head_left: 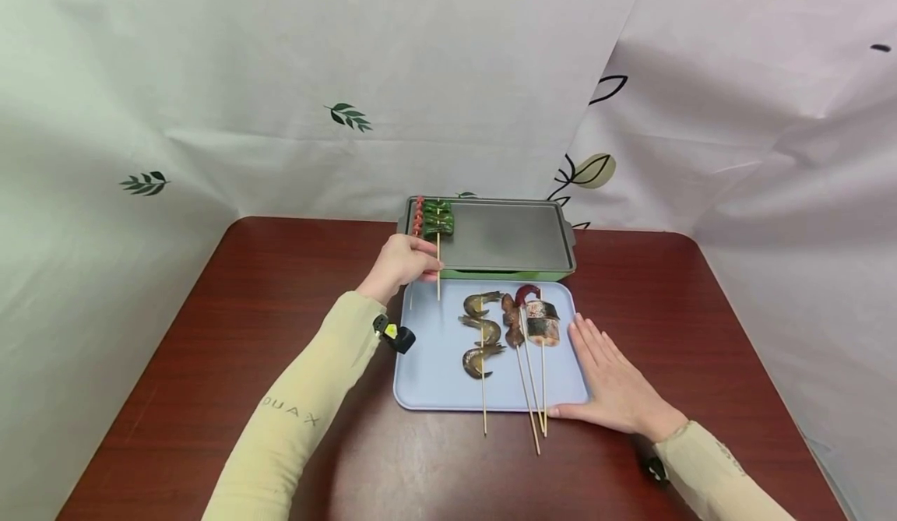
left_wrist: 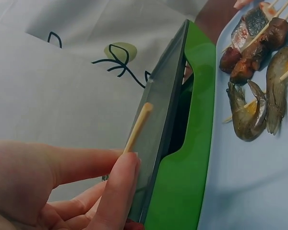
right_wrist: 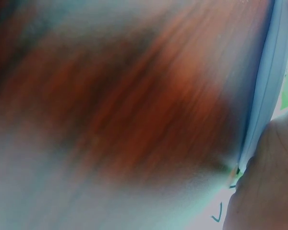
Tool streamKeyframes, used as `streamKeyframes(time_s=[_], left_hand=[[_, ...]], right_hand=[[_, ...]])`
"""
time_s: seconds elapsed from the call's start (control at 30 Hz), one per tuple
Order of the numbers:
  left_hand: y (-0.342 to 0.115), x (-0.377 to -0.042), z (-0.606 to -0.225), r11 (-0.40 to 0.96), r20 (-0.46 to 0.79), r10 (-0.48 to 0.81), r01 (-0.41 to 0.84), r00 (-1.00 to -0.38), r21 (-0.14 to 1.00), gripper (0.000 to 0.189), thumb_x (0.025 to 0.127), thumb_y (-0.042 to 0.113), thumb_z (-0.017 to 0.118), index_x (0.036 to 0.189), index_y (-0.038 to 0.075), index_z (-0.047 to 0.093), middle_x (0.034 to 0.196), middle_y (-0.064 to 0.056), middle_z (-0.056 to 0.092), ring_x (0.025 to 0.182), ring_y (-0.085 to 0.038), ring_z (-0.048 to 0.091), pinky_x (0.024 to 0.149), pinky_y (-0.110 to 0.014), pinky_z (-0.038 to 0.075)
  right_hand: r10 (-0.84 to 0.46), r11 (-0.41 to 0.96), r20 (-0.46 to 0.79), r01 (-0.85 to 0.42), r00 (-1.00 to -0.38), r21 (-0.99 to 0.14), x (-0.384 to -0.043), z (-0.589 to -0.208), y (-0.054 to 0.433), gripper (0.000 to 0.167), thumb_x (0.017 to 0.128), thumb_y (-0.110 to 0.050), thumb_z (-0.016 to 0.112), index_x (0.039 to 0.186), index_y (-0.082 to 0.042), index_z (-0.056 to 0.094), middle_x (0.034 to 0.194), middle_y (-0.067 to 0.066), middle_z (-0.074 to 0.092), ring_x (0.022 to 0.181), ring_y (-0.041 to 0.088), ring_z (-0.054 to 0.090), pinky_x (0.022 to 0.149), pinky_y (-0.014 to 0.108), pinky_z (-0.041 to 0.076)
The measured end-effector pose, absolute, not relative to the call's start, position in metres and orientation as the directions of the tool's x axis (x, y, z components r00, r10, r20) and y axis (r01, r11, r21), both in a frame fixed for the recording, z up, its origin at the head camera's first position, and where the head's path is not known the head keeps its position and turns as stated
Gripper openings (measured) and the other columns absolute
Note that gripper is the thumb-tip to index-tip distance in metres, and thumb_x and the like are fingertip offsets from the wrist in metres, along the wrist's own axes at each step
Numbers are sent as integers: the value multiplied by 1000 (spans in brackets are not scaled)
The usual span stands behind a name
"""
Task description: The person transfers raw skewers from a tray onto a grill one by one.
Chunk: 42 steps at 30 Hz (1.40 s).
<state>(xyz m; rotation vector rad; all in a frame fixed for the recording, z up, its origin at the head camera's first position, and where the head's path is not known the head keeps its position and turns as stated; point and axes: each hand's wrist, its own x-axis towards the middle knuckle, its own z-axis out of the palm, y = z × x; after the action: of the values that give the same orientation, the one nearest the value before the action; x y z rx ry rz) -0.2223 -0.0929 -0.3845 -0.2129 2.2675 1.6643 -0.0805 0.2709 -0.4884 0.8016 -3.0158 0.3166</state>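
Observation:
My left hand pinches the bare stick of a green pepper skewer between thumb and finger. The peppers are over the left end of the grill plate, beside a skewer of small red pieces. In the left wrist view the stick's end pokes up past the fingertips. My right hand, fingers straight, touches the right edge of the pale blue tray. On the tray lie a shrimp skewer, brown meat chunks, a dark red curled piece and a fish skewer.
The grill has a green body and stands directly behind the tray. Several sticks overhang the tray's front edge. A brown wooden table carries everything, with white patterned sheeting hanging behind and at the sides.

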Motion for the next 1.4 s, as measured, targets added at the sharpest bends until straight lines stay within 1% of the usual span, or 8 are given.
streamKeyframes(time_s=[0.23, 0.47, 0.67, 0.77, 0.9, 1.0, 1.17, 1.4], left_hand=[[-94, -223, -383, 331, -352, 71, -311, -933, 891, 34, 91, 2, 74, 124, -4, 67, 100, -17, 71, 63, -12, 68, 92, -48, 58], [-96, -222, -383, 358, -339, 77, -291, -938, 887, 35, 91, 4, 76, 124, -3, 68, 104, -17, 71, 63, -12, 70, 88, -48, 59], [-99, -219, -381, 361, -328, 90, -276, -940, 891, 35, 90, 4, 76, 124, -3, 68, 101, -17, 72, 65, -16, 71, 88, -49, 60], [-101, -217, -378, 356, -317, 101, -264, -943, 896, 36, 91, 5, 75, 125, -2, 68, 102, -18, 73, 73, -22, 74, 88, -49, 60], [-105, -213, -371, 327, -289, 123, -236, -949, 915, 38, 92, 10, 76, 127, -1, 67, 107, -19, 73, 92, -35, 73, 86, -46, 61], [-108, -208, -364, 296, -257, 140, -207, -956, 933, 42, 92, 15, 78, 129, -2, 66, 108, -18, 73, 99, -39, 71, 84, -42, 62], [-113, -195, -353, 271, -203, 171, -152, -964, 951, 47, 91, 23, 79, 131, 2, 66, 111, -13, 73, 101, -34, 71, 86, -37, 61], [-110, -172, -349, 197, -135, 220, -92, -966, 976, 46, 89, 20, 81, 129, 1, 68, 114, -12, 73, 105, -26, 71, 90, -36, 60]], right_hand=[[-488, 850, 46, -486, -872, -203, -81, -486, 269, 131, 76, -84, 64, 158, 7, 20, 166, 24, 12, 151, 41, 15, 123, 50, 18], [-489, 849, 50, -488, -871, -203, -82, -485, 269, 131, 75, -84, 65, 158, 8, 21, 165, 25, 13, 151, 42, 16, 123, 52, 20], [-478, 857, 25, -472, -878, -205, -81, -485, 270, 131, 75, -85, 63, 158, 7, 20, 166, 23, 11, 151, 40, 13, 125, 46, 12], [-476, 858, 21, -470, -879, -207, -81, -486, 270, 131, 75, -85, 63, 158, 6, 20, 166, 23, 11, 152, 40, 12, 125, 45, 11], [-477, 858, 20, -470, -879, -206, -81, -486, 270, 131, 75, -86, 62, 158, 6, 20, 166, 23, 11, 152, 40, 13, 125, 46, 13], [-478, 858, 20, -472, -878, -204, -82, -486, 270, 131, 75, -86, 62, 158, 6, 20, 166, 23, 11, 152, 40, 13, 125, 47, 14], [-484, 854, 27, -479, -875, -200, -82, -487, 270, 131, 75, -86, 62, 158, 7, 20, 166, 23, 11, 152, 40, 14, 125, 46, 13], [-485, 852, 36, -482, -874, -203, -82, -487, 271, 131, 75, -85, 64, 158, 8, 21, 166, 24, 11, 151, 41, 14, 124, 48, 15]])
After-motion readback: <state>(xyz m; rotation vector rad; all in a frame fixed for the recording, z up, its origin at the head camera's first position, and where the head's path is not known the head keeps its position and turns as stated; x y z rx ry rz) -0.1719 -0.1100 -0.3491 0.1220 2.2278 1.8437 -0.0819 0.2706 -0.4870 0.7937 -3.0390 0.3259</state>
